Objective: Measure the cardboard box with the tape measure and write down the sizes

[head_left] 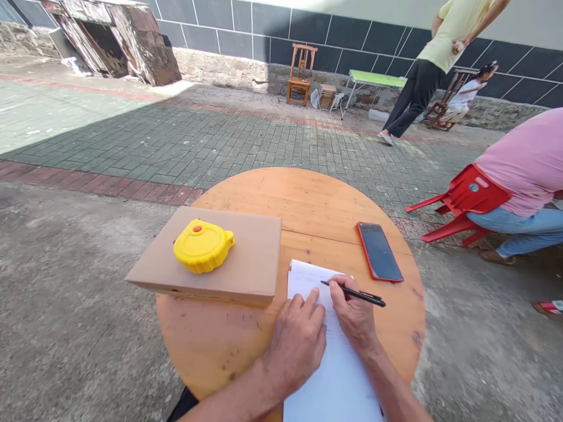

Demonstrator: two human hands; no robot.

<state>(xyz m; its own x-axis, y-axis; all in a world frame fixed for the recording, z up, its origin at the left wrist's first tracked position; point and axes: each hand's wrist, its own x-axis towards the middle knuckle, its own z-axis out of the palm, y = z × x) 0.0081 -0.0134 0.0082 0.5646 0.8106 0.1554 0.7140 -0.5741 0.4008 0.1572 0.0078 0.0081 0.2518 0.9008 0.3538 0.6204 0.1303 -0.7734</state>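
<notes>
My right hand (pixel 354 319) grips a black pen (pixel 367 296), its tip close to the white notepad (pixel 336 381) near faint handwriting at the top. I cannot tell whether the tip touches the paper. My left hand (pixel 299 331) lies on the pad's left side, holding nothing, with its fingers partly bent and the index finger stretched toward the writing. Left of the pad sits a closed brown cardboard box (pixel 257 258), and on it rests a yellow tape measure (pixel 202 246) with a red button. A red-edged phone (pixel 380 252) lies screen up to the right.
All of this stands on a round wooden table (pixel 303 196). At right, a person in pink (pixel 528 158) sits on a red plastic chair (pixel 468 193). Farther back are a standing person (pixel 433 64), a seated child (pixel 464 97), a green folding table (pixel 378 78) and a wooden chair (pixel 301 76).
</notes>
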